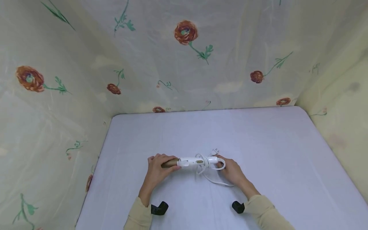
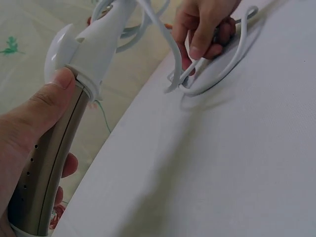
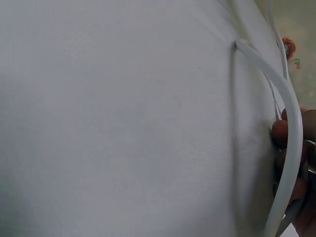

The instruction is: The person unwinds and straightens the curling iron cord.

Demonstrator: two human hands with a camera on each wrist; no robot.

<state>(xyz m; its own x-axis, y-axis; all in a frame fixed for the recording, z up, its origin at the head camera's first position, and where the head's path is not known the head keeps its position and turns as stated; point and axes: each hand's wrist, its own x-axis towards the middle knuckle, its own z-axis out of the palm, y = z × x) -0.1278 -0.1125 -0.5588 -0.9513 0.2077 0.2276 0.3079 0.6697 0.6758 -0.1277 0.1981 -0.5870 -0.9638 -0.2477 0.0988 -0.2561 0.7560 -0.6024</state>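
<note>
I hold the hair iron [image 1: 192, 161] over the tabletop [image 1: 258, 137], roughly parallel to its far edge, bronze barrel [image 2: 54, 153] leftward in my curled left hand [image 1: 157, 167]. My right hand [image 1: 232, 172] pinches looped white cord [image 3: 295, 133].

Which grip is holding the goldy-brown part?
The left grip: its thumb and fingers are around the gold-brown barrel. The right grip is different: its fingers are curled at the white cord.
</note>
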